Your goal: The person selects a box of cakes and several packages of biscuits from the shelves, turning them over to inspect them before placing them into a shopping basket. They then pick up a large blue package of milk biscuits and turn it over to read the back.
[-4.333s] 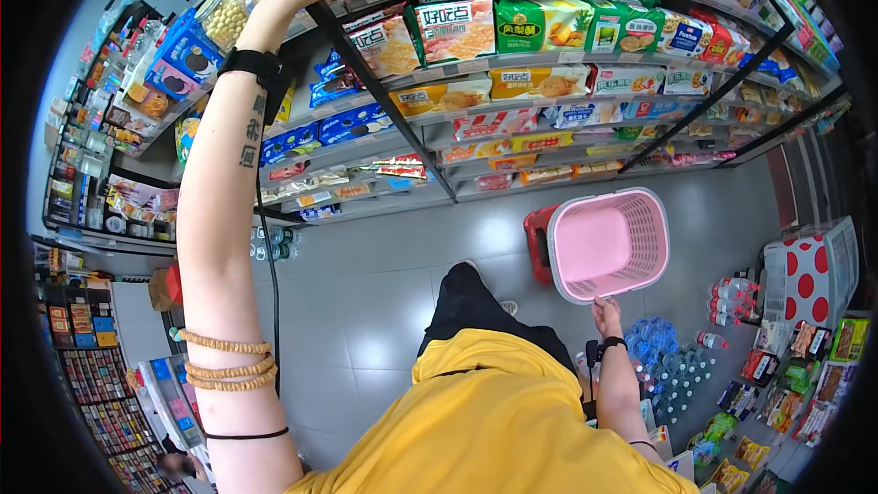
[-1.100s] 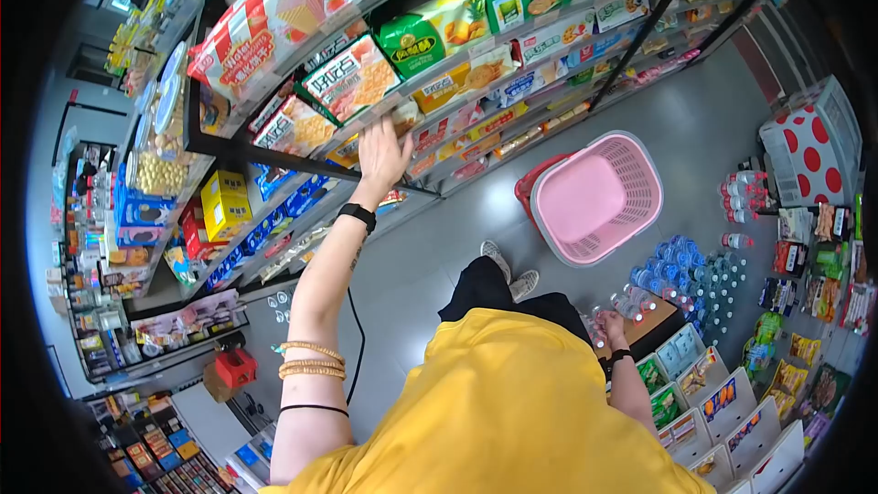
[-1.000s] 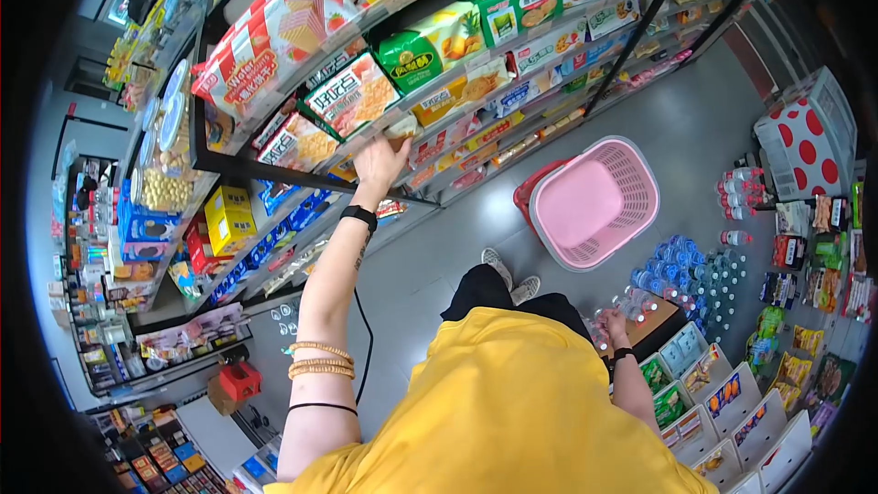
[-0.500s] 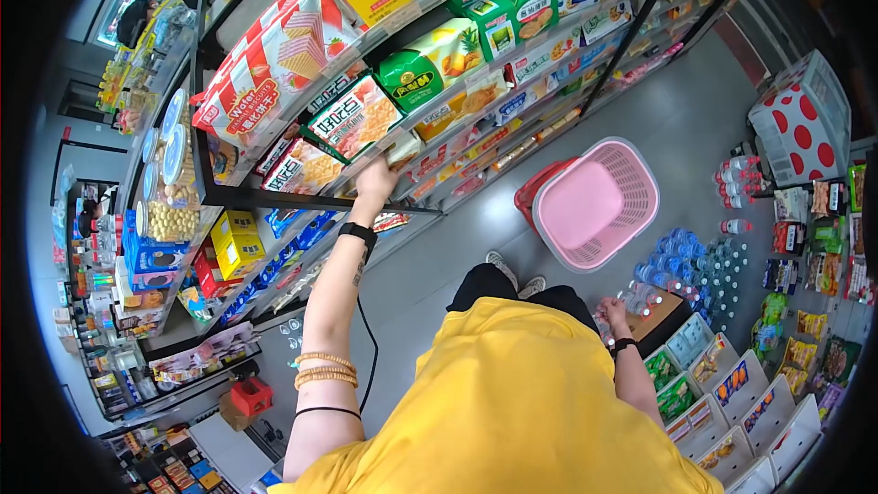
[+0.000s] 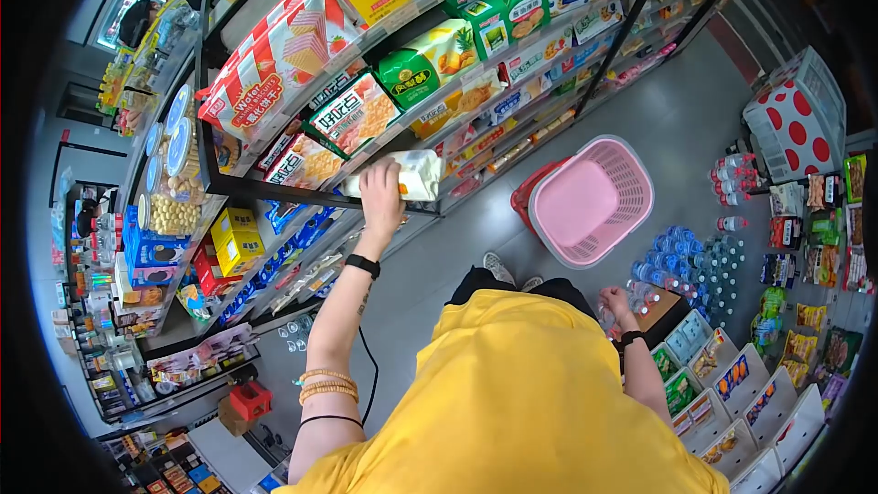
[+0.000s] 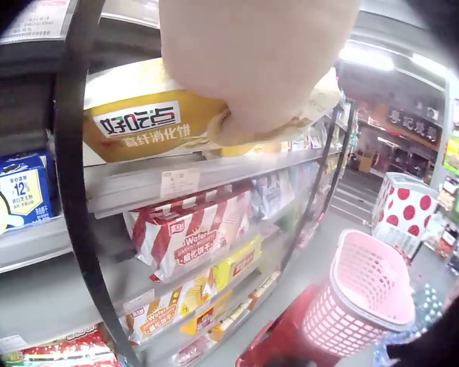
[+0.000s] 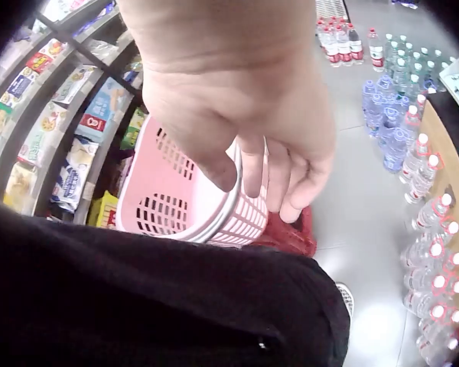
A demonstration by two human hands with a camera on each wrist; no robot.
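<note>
Coming out from the shelf (image 6: 134,196), the yellow and white biscuit pack (image 5: 422,174) shows more of itself than half a second ago, in the upper middle of the head view. The left hand (image 5: 382,197) grips it with curled fingers. This suggests that the taking of the pack is almost done. The right hand (image 5: 619,304), right of centre, holds nothing, its fingers loosely bent; the pink basket (image 5: 629,197) stands above it in the frame.
</note>
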